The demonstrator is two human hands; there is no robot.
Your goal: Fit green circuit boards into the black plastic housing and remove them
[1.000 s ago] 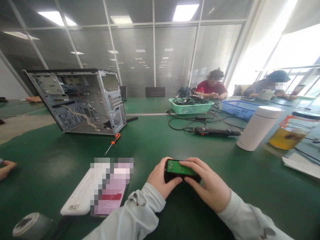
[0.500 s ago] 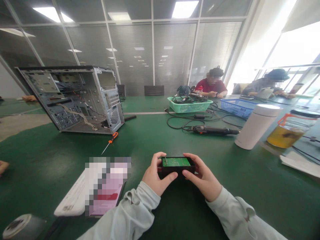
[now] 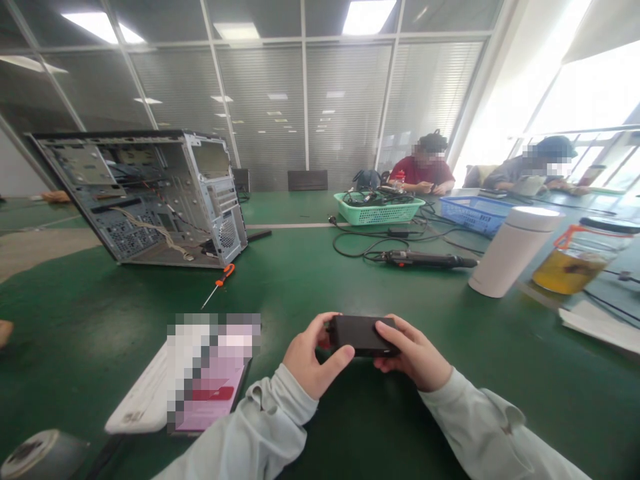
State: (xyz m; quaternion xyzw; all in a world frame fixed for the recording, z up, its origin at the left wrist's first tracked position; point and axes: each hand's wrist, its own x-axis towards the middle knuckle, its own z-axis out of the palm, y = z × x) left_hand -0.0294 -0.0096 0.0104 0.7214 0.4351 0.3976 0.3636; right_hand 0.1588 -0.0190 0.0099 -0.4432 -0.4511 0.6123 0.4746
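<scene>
A small black rectangular electronic device is held between both hands above the green tabletop, its smooth dark face towards me. My left hand grips its left end, thumb along the near edge and fingers behind. At the other end, my right hand has its thumb on the dark face and its fingers around the far and under sides. A bit of red shows by my left fingers, too small to name. The circuit board side is hidden from view.
Left of my hands lie a white power strip-like object and a pink-screened phone. An orange screwdriver sits before an open computer case. An electric screwdriver, white flask and jar stand or lie rightward.
The device has turned over: its green circuit board faced me before, and now the dark face does. My right thumb has moved from the near edge onto that face.
</scene>
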